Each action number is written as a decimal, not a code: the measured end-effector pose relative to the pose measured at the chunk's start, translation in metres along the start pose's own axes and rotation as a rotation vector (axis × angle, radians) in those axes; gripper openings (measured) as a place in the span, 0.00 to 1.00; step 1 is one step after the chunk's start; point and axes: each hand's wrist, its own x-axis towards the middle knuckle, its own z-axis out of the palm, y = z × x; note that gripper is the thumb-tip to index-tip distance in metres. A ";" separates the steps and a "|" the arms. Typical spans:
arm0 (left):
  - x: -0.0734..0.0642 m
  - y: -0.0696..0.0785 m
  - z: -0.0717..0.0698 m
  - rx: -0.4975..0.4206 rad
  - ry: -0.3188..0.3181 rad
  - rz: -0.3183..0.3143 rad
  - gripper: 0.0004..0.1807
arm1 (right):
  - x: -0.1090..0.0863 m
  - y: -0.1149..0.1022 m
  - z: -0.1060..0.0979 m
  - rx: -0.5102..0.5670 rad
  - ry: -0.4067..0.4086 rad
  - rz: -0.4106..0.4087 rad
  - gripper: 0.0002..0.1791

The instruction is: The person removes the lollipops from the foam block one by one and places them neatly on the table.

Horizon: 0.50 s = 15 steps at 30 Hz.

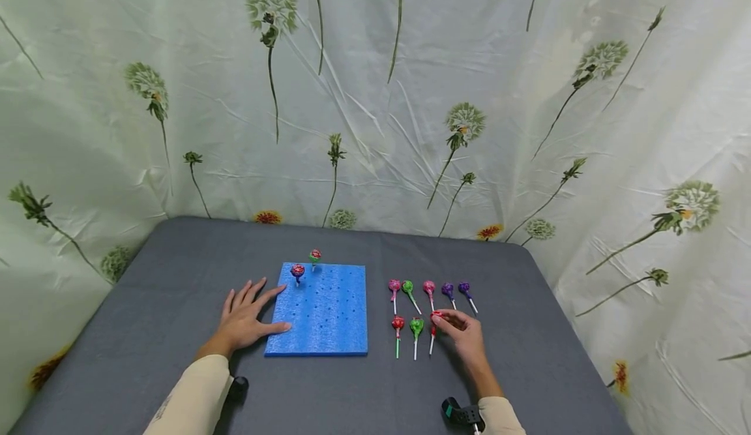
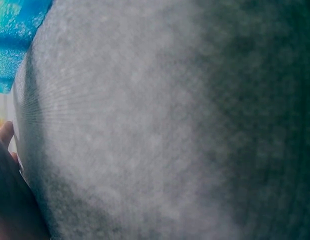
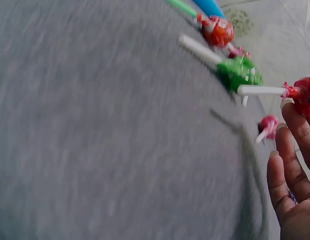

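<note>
Head view: we count two upright lollipops [image 1: 297,270] on the blue board [image 1: 328,304], both toward its far left; dots across the rest, apparently holes, bear none. To the board's right, seven loose lollipops [image 1: 416,326] lie in two rows, five behind and two in front. We judge the work to be in its early part: two set up, eight off the board counting the one in hand. The right hand [image 1: 465,338] pinches a red lollipop [image 1: 433,332] near its head; the left hand [image 1: 245,322] is spread, thumb and forefinger at the board's left edge. A grey cloth [image 1: 352,396] makes the work surface; a pale curtain [image 1: 375,115] printed with dandelions hangs behind.

Left wrist view: mostly blurred grey cloth, plus a corner of the board; the hand's pose we cannot tell here.

Right wrist view: the red lollipop sits at the fingertips, stick pointing away; the thumb is hidden.
</note>
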 end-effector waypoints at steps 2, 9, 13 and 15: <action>0.000 0.000 0.000 -0.002 -0.001 0.003 0.52 | -0.001 0.002 -0.003 -0.018 0.006 0.018 0.14; 0.000 -0.001 -0.001 0.001 -0.006 -0.003 0.52 | -0.001 0.006 -0.007 -0.087 0.021 0.088 0.15; 0.000 0.000 0.000 0.002 -0.009 -0.004 0.52 | 0.000 0.009 -0.006 -0.146 0.027 0.111 0.15; 0.000 0.000 0.000 0.001 -0.013 -0.007 0.52 | 0.001 0.010 -0.005 -0.172 0.029 0.115 0.15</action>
